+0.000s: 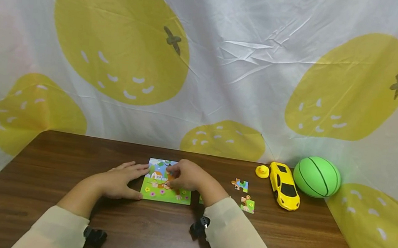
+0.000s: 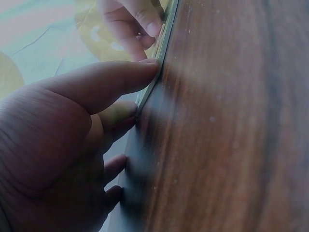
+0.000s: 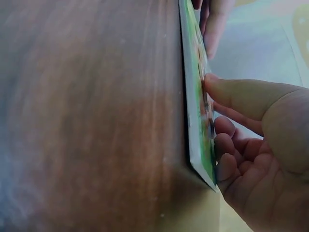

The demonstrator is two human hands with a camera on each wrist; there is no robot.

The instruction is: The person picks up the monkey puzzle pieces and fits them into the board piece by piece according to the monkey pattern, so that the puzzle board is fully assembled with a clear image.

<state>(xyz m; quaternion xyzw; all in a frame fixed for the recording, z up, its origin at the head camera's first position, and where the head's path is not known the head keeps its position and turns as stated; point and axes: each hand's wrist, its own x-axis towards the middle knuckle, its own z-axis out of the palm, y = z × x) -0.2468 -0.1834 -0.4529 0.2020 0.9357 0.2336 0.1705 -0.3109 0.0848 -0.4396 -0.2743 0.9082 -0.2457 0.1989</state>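
Observation:
A square jigsaw puzzle board (image 1: pixel 154 189) with a house, flowers and green grass lies flat on the table. My left hand (image 1: pixel 119 180) rests at its left edge, fingers spread; in the left wrist view the thumb (image 2: pixel 130 77) touches the board's rim. Over the upper right of the board, my right hand (image 1: pixel 188 175) pinches a puzzle piece (image 1: pixel 171 175) between thumb and index finger, down at the picture surface. The piece is largely hidden by the fingers. In the right wrist view the other fingers (image 3: pixel 227 145) curl beside the board's edge.
Loose puzzle pieces lie right of the board, one blue-topped (image 1: pixel 241 185), one green (image 1: pixel 247 204), another partly hidden by the right wrist. Farther right are a yellow rubber duck (image 1: pixel 262 171), a yellow toy car (image 1: pixel 284 186) and a green ball (image 1: pixel 317 177). A lemon-print curtain (image 1: pixel 227 81) hangs behind the table.

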